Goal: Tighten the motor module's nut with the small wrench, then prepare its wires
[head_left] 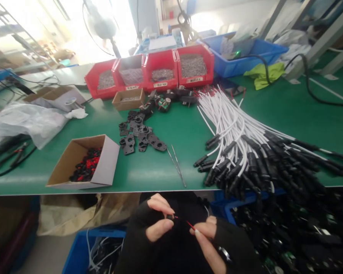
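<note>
Over my lap, just below the bench edge, my left hand (160,220) pinches a small black part (170,217) between thumb and fingertips. To its right, my right hand (207,236) grips a thin red wire (191,225) between thumb and forefinger. The wire's tip points at the black part and seems to reach it; whether it is fixed there I cannot tell. Dark fingerless coverings wrap both hands, and a ring shows on the right one. On the bench ahead, a pair of metal tweezers (177,165) lies beside several black plastic plates (141,131).
A cardboard box (108,161) of red and black pieces stands at left. Red bins (162,82) line the back, near a blue crate (246,62). White cables (228,118) with black connectors overhang the edge at right. Below are blue bins (80,247) of parts.
</note>
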